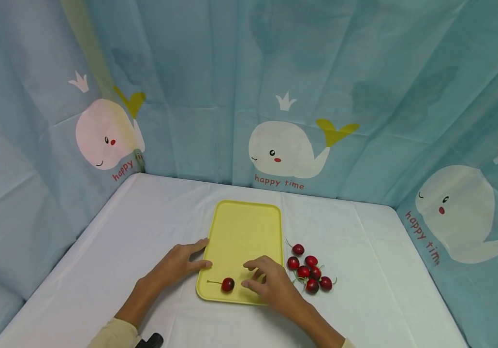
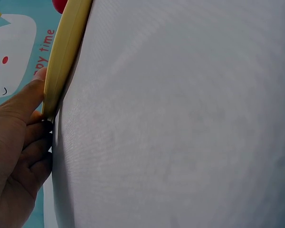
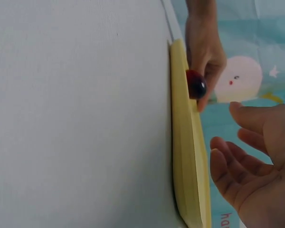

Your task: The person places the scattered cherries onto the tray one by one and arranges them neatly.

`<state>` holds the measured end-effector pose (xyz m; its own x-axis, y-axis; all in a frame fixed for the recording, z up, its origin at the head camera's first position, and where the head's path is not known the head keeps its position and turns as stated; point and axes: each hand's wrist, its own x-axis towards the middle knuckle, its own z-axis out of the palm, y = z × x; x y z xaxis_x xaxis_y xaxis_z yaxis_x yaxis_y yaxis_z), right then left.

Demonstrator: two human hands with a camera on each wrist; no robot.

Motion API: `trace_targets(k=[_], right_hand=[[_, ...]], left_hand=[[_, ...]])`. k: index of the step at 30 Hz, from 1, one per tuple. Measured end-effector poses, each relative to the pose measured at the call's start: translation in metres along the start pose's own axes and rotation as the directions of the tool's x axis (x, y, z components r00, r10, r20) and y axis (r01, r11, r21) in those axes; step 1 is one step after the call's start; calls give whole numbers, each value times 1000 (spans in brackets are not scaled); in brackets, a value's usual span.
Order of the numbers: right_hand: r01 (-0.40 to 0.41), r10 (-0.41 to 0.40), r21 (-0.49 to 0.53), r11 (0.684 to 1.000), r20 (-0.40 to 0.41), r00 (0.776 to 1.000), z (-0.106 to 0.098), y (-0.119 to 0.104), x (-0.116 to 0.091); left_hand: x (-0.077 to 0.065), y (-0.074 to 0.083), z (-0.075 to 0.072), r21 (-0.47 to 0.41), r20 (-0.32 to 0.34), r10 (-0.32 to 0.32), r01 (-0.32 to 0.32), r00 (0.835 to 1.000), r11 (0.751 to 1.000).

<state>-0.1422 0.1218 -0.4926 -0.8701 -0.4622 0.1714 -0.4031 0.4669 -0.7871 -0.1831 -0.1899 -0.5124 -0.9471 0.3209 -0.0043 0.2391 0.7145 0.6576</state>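
Note:
A yellow tray (image 1: 244,227) lies on the white tabletop, and one dark red cherry (image 1: 227,284) with its stem pointing left sits near its front edge. My left hand (image 1: 179,261) grips the tray's left edge, the thumb over the rim; in the left wrist view its other fingers (image 2: 35,147) are curled beside the rim. Over the front right of the tray hovers my right hand (image 1: 272,285), fingers loosely bent and holding nothing. The right wrist view shows a gap between that hand's thumb and fingers (image 3: 223,166), apart from the cherry.
Just right of the tray lies a loose group of several red cherries (image 1: 303,271) with green stems. White cloth (image 1: 375,270) covers the table. Blue curtains (image 1: 188,96) printed with whales stand along the back and both sides.

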Motion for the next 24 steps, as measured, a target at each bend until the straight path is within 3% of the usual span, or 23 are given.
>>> trace_targets(k=[17, 24], right_hand=[[-92, 87, -17, 996, -212, 973, -39, 20, -8], [-86, 81, -4, 996, -275, 958, -50, 29, -10]], left_hand=[[0, -3, 3, -11, 4, 5, -5, 1000, 1000], [0, -3, 4, -17, -8, -3, 2, 1000, 1000]])
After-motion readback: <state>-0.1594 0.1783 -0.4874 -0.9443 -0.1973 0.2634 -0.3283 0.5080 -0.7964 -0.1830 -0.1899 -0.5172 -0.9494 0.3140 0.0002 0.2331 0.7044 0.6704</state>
